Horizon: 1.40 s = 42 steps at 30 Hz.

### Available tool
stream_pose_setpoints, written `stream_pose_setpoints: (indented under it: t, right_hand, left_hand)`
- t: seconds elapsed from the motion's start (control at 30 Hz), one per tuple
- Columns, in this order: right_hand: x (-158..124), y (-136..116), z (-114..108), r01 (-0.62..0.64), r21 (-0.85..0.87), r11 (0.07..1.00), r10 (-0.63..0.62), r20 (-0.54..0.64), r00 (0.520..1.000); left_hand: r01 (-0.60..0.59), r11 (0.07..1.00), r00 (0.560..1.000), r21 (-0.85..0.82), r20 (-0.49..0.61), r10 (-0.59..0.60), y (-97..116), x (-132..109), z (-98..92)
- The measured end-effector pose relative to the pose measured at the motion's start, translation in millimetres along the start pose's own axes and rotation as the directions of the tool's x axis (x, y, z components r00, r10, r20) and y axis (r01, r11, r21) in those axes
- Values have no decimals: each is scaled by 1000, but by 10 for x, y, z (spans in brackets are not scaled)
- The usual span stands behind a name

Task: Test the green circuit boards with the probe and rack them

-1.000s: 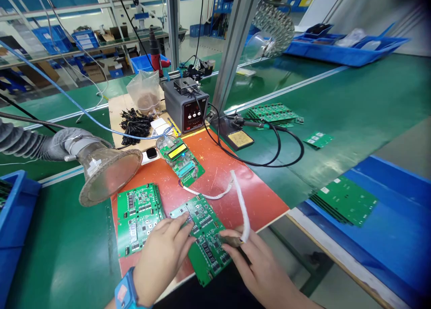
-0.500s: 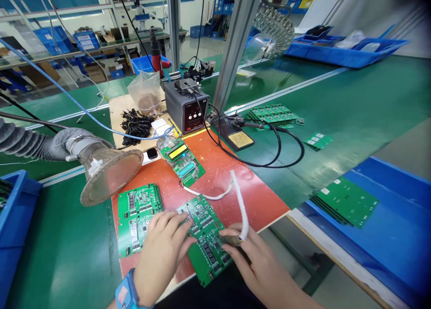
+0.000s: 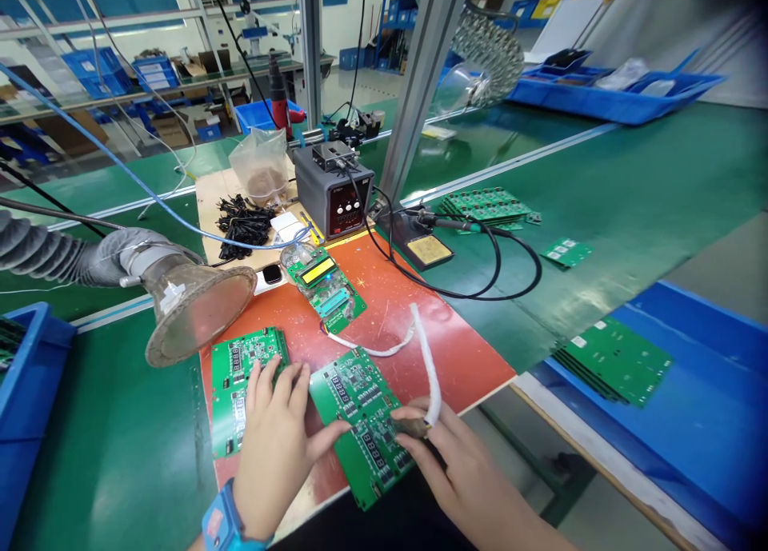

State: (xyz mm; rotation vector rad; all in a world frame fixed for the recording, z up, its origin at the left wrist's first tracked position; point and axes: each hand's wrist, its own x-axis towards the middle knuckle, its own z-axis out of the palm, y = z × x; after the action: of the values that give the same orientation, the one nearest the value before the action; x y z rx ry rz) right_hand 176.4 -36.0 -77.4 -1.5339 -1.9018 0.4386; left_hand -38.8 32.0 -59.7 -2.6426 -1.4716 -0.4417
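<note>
My right hand point(image 3: 447, 447) pinches a brownish connector point(image 3: 411, 425) at the end of a white-sleeved cable point(image 3: 430, 367), against the right edge of a green circuit board point(image 3: 360, 411) with digit displays. That cable runs back to a board with a yellow lit screen point(image 3: 321, 275) and a teal socket. Fingers spread, my left hand point(image 3: 279, 431) lies over the right part of a stack of similar boards point(image 3: 225, 375). Its thumb reaches the left edge of the board at my right hand. The connector's tip is hidden by my fingers.
A soldering station point(image 3: 336, 191) and iron stand point(image 3: 423, 243) stand behind the orange mat point(image 3: 462, 343). At left, a fume hose nozzle point(image 3: 198, 315) overhangs the mat. Blue bins point(image 3: 708, 423) flank the bench; black leads point(image 3: 243, 227) lie near the station.
My left hand has moved left, off the front board's displays and onto the stack, its fingers more spread. My right hand and the connector have stayed in place.
</note>
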Motion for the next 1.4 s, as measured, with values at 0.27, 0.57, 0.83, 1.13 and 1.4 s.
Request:
stream_pose_setpoints:
  t: [0.27, 0.57, 0.83, 1.13, 1.4]
  right_hand:
    - [3, -9, 6, -3, 6, 1000, 3, -3, 1000]
    - [-20, 8, 24, 14, 4, 1000, -14, -11, 1000]
    - [-40, 4, 27, 21, 8, 1000, -21, -14, 1000]
    - [-33, 13, 25, 22, 11, 1000, -22, -22, 1000]
    - [-41, 22, 22, 9, 6, 1000, -9, -11, 1000]
  left_hand:
    - [21, 999, 999, -25, 26, -21, -22, 10, -1]
    - [41, 998, 997, -47, 61, -39, -25, 17, 0]
    - [50, 996, 997, -68, 58, -46, -24, 14, 3]
    - [61, 995, 997, -84, 52, -57, -30, 0, 19]
    - [75, 992, 996, -104, 58, -69, -33, 13, 29]
